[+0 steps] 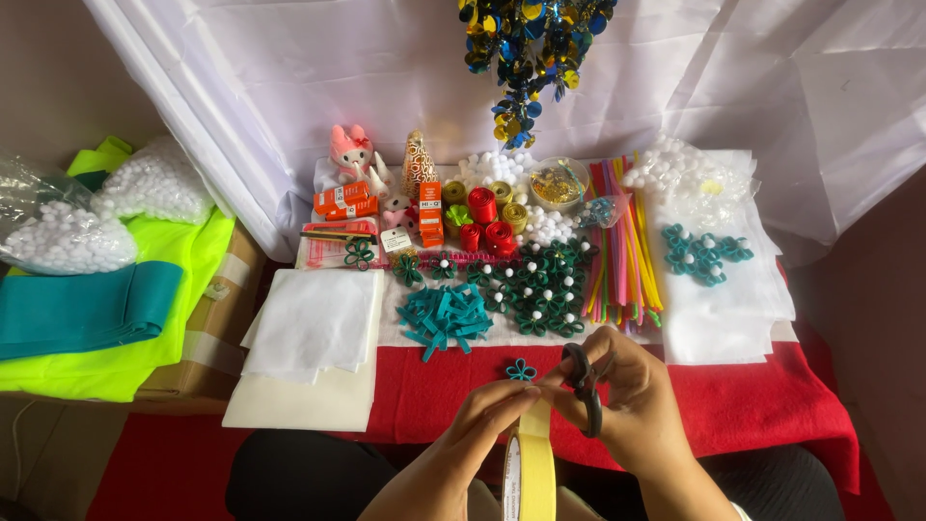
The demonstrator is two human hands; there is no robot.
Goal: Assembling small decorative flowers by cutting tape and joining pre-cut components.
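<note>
The person sits at a table (424,396) covered in red cloth, and the step in hand looks like cutting a strip off a roll of yellow tape (530,470). The left hand (461,452) pinches the tape's free end between thumb and fingertips, just above the roll, which stands on edge at the near rim of the table. The right hand (632,410) is closed around a pair of black scissors (585,388), fingers through the loops; whether the blades are apart cannot be told, since the hand hides them. The two hands nearly meet over the tape. By the look of it, the next move calls for keeping the free end taut and bringing the blades squarely across it.

Just beyond the hands lies a small teal loop flower (521,370) alone on the red cloth. Farther back sits a heap of teal strips (444,316) and a cluster of dark green flowers with white centres (540,285).

As for packages, several flat orange boxes (345,200) with white labels lie at the back left, beside a pink plush toy (350,148). A clear packet with a red header (333,243) lies in front of them. Left of the table, a taped cardboard box (224,309) carries neon yellow fabric (183,256) and a clear bag of white pompoms (63,236).
</note>
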